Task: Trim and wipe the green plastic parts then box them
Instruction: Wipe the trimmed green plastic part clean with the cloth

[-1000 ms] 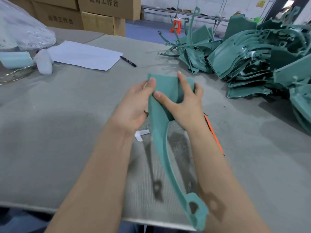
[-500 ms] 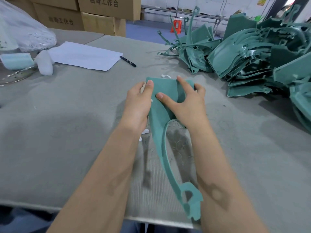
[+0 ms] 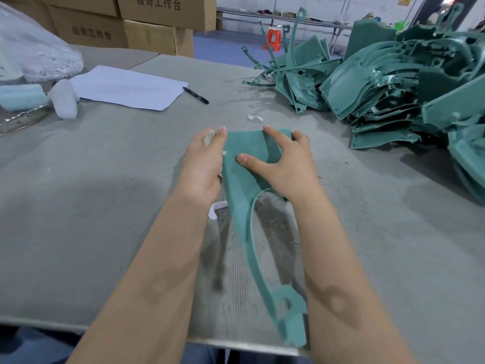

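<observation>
Green plastic part (image 3: 246,143) is running lengthwise toward the frame bottom, left grip (image 3: 202,166) and right grip (image 3: 291,166) both clutching its wide upper end.

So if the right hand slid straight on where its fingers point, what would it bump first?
Probably the little white scrap on the table, just beyond the right hand, though depth is hard to judge.
</observation>
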`<action>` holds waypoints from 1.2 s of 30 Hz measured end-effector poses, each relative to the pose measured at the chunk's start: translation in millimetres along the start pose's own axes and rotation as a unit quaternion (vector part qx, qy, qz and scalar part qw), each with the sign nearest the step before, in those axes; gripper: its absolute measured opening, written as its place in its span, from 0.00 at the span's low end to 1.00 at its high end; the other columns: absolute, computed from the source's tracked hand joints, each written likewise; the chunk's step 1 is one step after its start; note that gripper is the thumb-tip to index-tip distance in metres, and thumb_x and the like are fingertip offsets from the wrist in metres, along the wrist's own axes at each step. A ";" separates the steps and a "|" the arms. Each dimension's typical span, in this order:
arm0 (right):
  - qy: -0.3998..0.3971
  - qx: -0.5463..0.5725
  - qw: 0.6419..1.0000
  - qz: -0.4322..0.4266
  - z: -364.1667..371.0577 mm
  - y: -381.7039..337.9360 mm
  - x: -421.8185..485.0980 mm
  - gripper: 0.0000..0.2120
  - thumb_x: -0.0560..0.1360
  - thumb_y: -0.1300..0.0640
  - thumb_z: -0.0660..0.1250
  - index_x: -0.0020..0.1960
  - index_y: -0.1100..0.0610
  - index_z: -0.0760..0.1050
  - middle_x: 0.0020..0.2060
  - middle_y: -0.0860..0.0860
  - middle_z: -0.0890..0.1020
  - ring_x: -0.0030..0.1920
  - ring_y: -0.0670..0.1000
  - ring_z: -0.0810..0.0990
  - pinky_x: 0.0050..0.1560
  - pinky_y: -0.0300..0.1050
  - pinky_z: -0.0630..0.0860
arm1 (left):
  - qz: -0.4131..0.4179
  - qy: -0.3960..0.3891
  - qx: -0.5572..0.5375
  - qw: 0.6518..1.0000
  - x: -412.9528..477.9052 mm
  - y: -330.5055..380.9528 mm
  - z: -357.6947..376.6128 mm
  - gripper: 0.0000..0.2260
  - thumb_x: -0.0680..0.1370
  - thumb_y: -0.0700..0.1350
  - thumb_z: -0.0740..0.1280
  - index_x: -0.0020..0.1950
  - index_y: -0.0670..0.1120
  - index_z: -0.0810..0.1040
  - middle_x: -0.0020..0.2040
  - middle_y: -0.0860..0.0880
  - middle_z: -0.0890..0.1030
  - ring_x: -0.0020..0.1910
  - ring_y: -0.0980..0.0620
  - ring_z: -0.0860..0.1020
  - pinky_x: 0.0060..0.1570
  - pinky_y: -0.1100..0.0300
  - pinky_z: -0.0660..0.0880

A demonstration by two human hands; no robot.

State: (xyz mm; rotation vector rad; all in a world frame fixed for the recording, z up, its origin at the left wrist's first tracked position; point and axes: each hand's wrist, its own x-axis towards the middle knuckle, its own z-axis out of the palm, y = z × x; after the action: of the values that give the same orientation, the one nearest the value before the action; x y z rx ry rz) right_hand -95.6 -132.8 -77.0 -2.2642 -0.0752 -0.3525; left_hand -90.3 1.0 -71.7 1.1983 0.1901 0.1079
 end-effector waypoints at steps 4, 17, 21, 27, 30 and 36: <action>-0.044 0.003 0.999 -0.005 -2.9 -3.0 -1.5 0.39 0.67 0.38 0.74 0.74 0.43 0.64 0.73 0.52 0.59 0.71 0.50 0.64 0.58 0.36 0.60 | -0.020 -0.042 -0.093 0.995 4.4 5.5 -4.4 0.09 0.81 0.48 0.62 0.50 0.43 0.76 0.51 0.47 0.82 0.44 0.51 0.82 0.43 0.56 0.81; 0.016 -0.018 1.000 0.015 0.4 -2.7 -2.7 0.44 0.64 0.40 0.77 0.75 0.41 0.60 0.71 0.53 0.56 0.54 0.47 0.67 0.57 0.42 0.67 | 0.161 0.043 0.303 0.938 8.1 -7.7 -4.3 0.22 0.82 0.52 0.58 0.31 0.48 0.56 0.29 0.49 0.59 0.35 0.48 0.64 0.36 0.55 0.60; 0.100 0.012 0.993 0.062 -6.9 3.0 3.6 0.44 0.66 0.37 0.74 0.76 0.43 0.59 0.68 0.55 0.60 0.57 0.51 0.69 0.55 0.42 0.64 | 0.140 -0.066 0.326 0.933 -2.9 -11.6 4.9 0.18 0.83 0.51 0.57 0.39 0.41 0.72 0.35 0.42 0.76 0.34 0.46 0.75 0.35 0.57 0.72; 0.155 0.072 0.981 0.093 -12.6 6.0 5.2 0.41 0.67 0.35 0.72 0.75 0.43 0.60 0.64 0.53 0.63 0.44 0.43 0.67 0.53 0.41 0.65 | 0.172 -0.101 0.356 0.913 -11.3 -10.3 14.5 0.23 0.82 0.54 0.57 0.41 0.35 0.73 0.37 0.38 0.76 0.35 0.47 0.73 0.39 0.46 0.74; 0.178 0.072 0.978 0.082 -10.7 2.9 4.1 0.40 0.67 0.34 0.72 0.74 0.41 0.60 0.63 0.51 0.62 0.39 0.36 0.65 0.52 0.41 0.65 | 0.201 -0.064 0.357 0.910 -14.7 -11.8 16.7 0.23 0.82 0.55 0.58 0.32 0.44 0.64 0.29 0.45 0.67 0.30 0.48 0.65 0.32 0.53 0.63; 0.044 0.039 0.997 0.052 -1.1 -4.0 1.4 0.40 0.67 0.36 0.72 0.75 0.43 0.61 0.60 0.51 0.62 0.49 0.46 0.67 0.55 0.38 0.64 | 0.090 0.015 0.076 0.993 -7.1 -3.4 11.6 0.13 0.82 0.50 0.59 0.47 0.42 0.75 0.41 0.44 0.78 0.40 0.48 0.77 0.45 0.50 0.79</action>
State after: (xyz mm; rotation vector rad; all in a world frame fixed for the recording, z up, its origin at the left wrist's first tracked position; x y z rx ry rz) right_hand -95.2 -131.1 -73.1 -2.1621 0.0730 -0.3874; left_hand -95.0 -12.1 -70.2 1.3656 0.1179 0.2727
